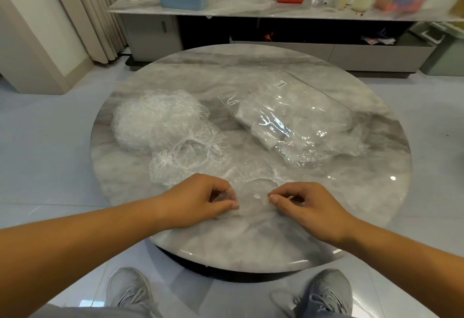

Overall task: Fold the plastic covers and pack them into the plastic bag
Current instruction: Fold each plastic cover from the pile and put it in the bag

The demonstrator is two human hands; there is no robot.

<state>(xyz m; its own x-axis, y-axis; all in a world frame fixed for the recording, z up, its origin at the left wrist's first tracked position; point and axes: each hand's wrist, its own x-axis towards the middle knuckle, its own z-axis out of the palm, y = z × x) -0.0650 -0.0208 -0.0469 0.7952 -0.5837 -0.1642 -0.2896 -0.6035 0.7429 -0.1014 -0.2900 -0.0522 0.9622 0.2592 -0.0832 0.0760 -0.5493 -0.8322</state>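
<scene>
Folding is in hand. The left hand [200, 199] and right hand [308, 207] each pinch, thumb against curled fingers, the near edge of one clear plastic cover [253, 192] that lies between them on the table [251, 250]. The next move likely calls for carrying that edge over, away from the fingers. Beyond the left fingers sits the pile of covers [155, 121]; beyond the right, the plastic bag [296, 127].

On the round grey marble table [251, 59], crumpled clear plastic covers [155, 119] blocked the left, a clear plastic bag [296, 127] the right; a bare lane ran between.
</scene>
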